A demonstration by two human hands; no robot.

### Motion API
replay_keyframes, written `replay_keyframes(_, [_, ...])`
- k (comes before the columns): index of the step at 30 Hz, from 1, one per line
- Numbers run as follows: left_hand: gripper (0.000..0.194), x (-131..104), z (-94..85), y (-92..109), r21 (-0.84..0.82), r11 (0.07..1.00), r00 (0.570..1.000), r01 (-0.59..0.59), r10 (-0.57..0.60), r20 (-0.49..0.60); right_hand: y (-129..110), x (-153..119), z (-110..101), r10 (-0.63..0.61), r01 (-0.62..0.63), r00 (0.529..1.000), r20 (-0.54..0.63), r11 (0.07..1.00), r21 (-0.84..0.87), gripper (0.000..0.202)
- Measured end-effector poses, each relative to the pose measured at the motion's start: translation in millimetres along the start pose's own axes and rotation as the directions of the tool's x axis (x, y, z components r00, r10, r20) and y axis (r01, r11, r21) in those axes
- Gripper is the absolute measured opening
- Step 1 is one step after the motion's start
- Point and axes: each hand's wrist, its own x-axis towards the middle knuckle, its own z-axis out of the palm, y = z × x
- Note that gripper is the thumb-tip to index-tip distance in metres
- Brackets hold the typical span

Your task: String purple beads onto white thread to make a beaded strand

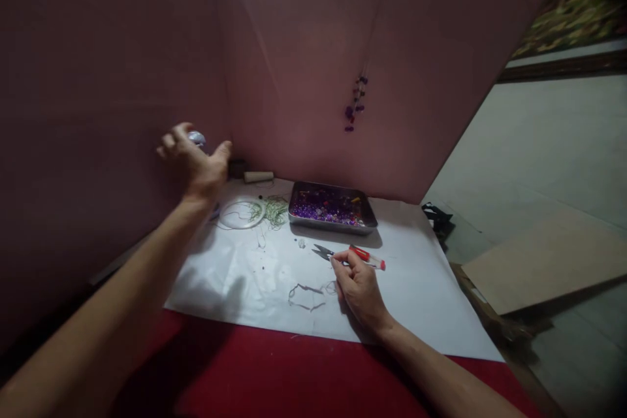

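Head: pink panel (304, 65) stands bhd wht sheet (411, 320).

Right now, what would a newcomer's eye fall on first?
Probably the tray of purple beads, toward the back of the white sheet. Above it, a beaded string hangs against the pink panel. Next, the left hand, raised by a shiny round object, and the right hand, low by the dark snips.
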Motion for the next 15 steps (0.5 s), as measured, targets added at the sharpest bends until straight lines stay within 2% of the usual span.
replay_keyframes(1, [0.072,13.9,-0.2,-11.0,0.077,0.996,0.997,0.034,-0.029,-0.072,-0.3,-0.1,0.1,0.008,-0.008,1.0,0.002,1.0,0.0,0.019])
replay_keyframes(2, [0.078,24.3,0.7,-22.4,0.1,0.994,0.997,0.042,-0.035,-0.071,-0.6,-0.2,0.4,0.017,-0.017,1.0,0.004,1.0,0.002,0.02])
replay_keyframes(3, [0.083,31.5,2.9,-33.4,0.09,0.996,0.999,0.025,-0.027,0.027,-0.9,-0.3,0.6,0.027,-0.027,1.0,0.005,1.0,0.006,0.021])
replay_keyframes(4, [0.088,36.1,6.1,-43.4,0.06,0.997,0.997,0.053,-0.056,0.055,-1.0,-0.5,0.9,0.036,-0.036,0.999,0.006,0.999,0.01,0.021])
replay_keyframes(5, [0.088,38.7,10.0,-51.8,0.02,0.998,0.986,0.056,-0.059,0.158,-1.0,-0.6,1.1,0.042,-0.042,0.999,0.007,0.999,0.014,0.022])
replay_keyframes(8, [0.083,42.4,22.3,-65.9,-0.045,0.997,0.983,0.066,-0.057,0.175,-0.8,-0.8,1.4,0.049,-0.049,0.999,0.002,0.998,0.027,0.024])
replay_keyframes(11, [0.087,48.9,26.0,-64.3,-0.046,0.999,0.989,0.03,-0.023,0.148,-1.1,-0.7,1.2,0.056,-0.055,0.998,-0.002,0.998,0.028,0.024])
replay_keyframes(13, [0.089,54.1,21.1,-55.7,-0.035,0.999,0.989,-0.016,0.021,0.146,-1.7,-0.7,1.1,0.062,-0.062,0.998,0.0,0.998,0.023,0.023])
replay_keyframes(15, [0.081,55.0,12.2,-42.2,-0.002,0.991,0.981,-0.133,0.132,0.144,-2.1,-0.8,1.0,0.064,-0.064,0.998,0.002,0.998,0.023,0.022])
